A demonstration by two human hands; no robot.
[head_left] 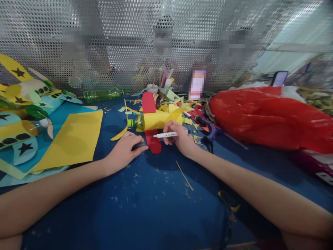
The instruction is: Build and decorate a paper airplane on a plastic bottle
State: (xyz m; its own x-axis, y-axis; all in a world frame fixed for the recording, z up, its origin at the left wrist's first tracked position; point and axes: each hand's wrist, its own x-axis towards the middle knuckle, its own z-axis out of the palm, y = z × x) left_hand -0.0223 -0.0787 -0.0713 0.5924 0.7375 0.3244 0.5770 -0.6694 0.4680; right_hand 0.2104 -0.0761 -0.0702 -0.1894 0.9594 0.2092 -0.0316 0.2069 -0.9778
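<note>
A bottle plane (158, 119) with a yellow body, a green cap and red wings lies across the table's middle. My right hand (179, 138) holds a white marker (169, 134) between thumb and fingers, its tip pointing left over the lower red wing (154, 142). My left hand (130, 147) is beside that wing, with its fingers curled round a small dark object (139, 145), partly hidden. Yellow curved paper strips (126, 118) stand at the cap end of the bottle.
Finished paper-and-bottle planes (26, 93) and a yellow sheet (75, 139) lie left. A green bottle (102, 94), paper scraps and a cup of tools (153, 88) are at the back. Right are a purple glue gun (212, 132) and a red plastic bag (260, 118).
</note>
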